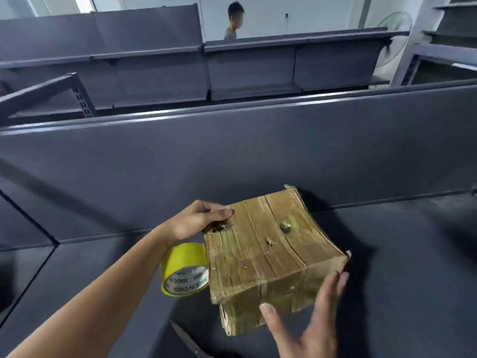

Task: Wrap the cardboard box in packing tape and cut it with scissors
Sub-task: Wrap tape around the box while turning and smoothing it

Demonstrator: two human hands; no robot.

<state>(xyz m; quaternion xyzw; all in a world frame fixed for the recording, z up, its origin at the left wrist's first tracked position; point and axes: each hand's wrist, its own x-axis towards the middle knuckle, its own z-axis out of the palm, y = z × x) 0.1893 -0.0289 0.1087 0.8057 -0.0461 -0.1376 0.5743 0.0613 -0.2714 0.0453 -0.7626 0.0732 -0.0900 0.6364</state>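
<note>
Grey shelf (pixel 392 254), cardboard box (pixel 268 249), tape roll (pixel 180 260)

I observed the cardboard box (pixel 271 244), worn and tape-covered, tilted; the yellow packing tape roll (pixel 180 262) sat against its left side; the scissors (pixel 188 341) lay below, partly visible.

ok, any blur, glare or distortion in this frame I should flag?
Head view: wide-angle bend curves the top edge of the grey panel, with a glare streak along it. Head view: cardboard box and tape roll sharp, the box's shadow falling to its right. Head view: right hand slightly smeared; scissors dim and soft at the bottom edge.
</note>
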